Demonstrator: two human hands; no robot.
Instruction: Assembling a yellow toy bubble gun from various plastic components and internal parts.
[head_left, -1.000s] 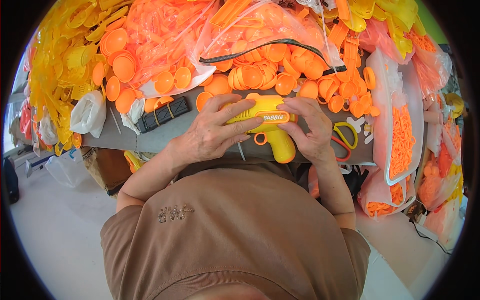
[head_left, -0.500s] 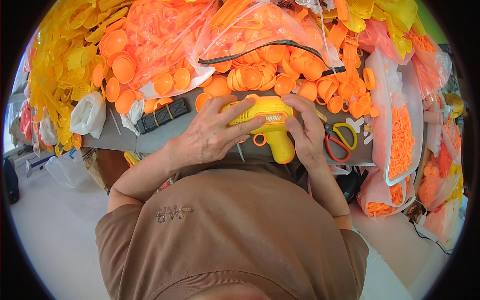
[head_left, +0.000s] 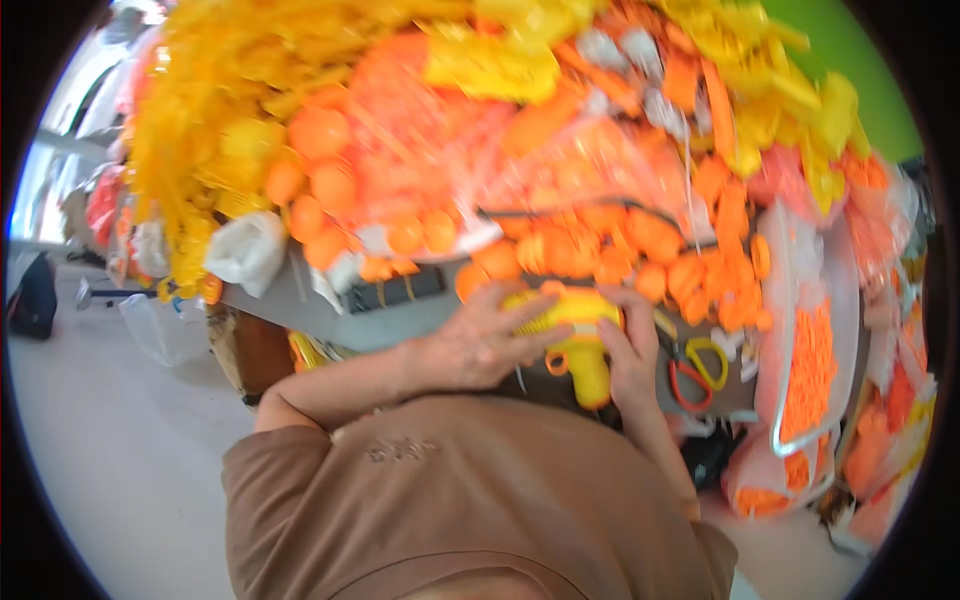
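Note:
A yellow toy gun (head_left: 590,378) with an orange trigger lies between my two hands at the near edge of the grey table. My left hand (head_left: 487,342) spans its left end, with fingers across the top and side. On the other end, my right hand (head_left: 632,352) is closed around it, its thumb and fingers beside the handle. Just right of that hand lie scissors (head_left: 674,372) with one red and one yellow handle. Motion blur softens the fingertips.
Many orange cups (head_left: 600,258) crowd the table behind my hands. A dark block (head_left: 395,291) sits left of them. Yellow plastic parts (head_left: 185,130) are heaped at far left. On the right, a clear tub (head_left: 775,400) holds small orange rings (head_left: 812,350).
The whole view has shifted, so the table and my hands appear lower and farther right, and more of the heap shows behind. Both hands still hold the toy gun.

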